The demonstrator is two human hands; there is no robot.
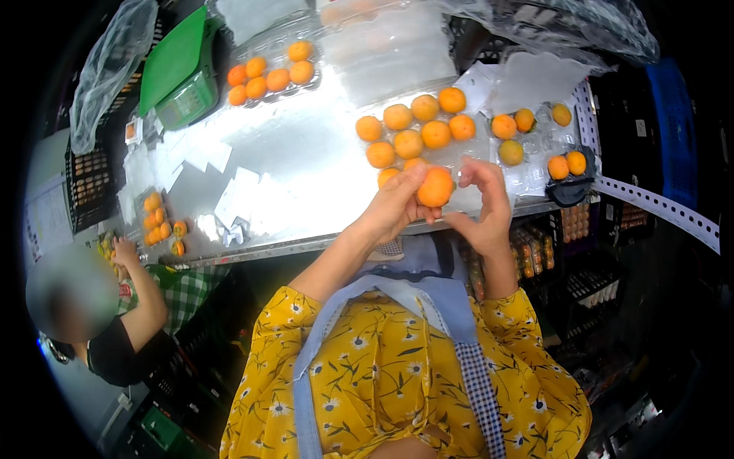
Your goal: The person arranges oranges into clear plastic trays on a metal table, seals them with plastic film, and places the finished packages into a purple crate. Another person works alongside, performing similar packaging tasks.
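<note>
My left hand grips a round orange fruit, which looks like a persimmon, between thumb and fingers above the table's front edge. Just to its right is my right hand, fingers apart and curled, with nothing in it. Beyond both hands, similar fruits sit in rows in a clear plastic tray; my left hand partly hides the nearest row. Several loose fruits, one greenish, lie right of the tray on clear plastic and paper.
A metal table spans the view. A second clear tray of fruit stands at the back, beside a green-topped scale. White paper slips lie left. A co-worker's hand is at the far left, near another fruit pack.
</note>
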